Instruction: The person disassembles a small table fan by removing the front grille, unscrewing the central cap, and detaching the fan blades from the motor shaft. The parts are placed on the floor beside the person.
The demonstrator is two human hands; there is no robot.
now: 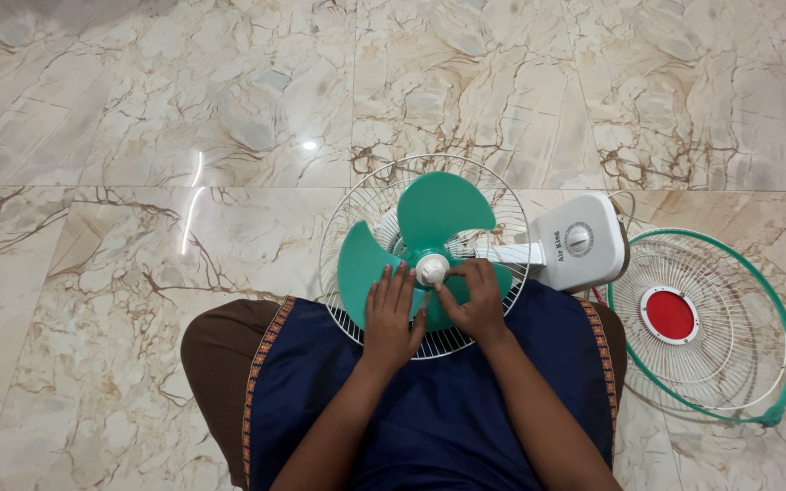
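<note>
A person sits on the marble floor (pixel 120 273) with a table fan laid across the lap. Its green blade (pixel 434 218) sits inside the white wire rear guard (pixel 357 205), facing up.

The left hand (pixel 391 314) lies flat and open on the lower left lobe of the blade, fingers together, pressing rather than gripping. The right hand (pixel 475 295) is curled, its fingertips pinched at the white hub cap (pixel 432 269) in the middle of the blade; whether they truly clamp the cap or only touch its edge is hard to tell from above.

The blade looks like thin moulded plastic: light, smooth and somewhat springy at the lobe tips, so it would likely flex or crack if levered from the edge. The stiffer place to hold is near the hub, where the left palm already rests. The cap is small and smooth (probably slippery), best taken with fingertips all round.

The white motor body (pixel 584 241), with its round dial, is probably the heavy part. The front guard (pixel 702 327), green-rimmed with a red centre disc, lies on the floor just beside the person's right knee.
</note>
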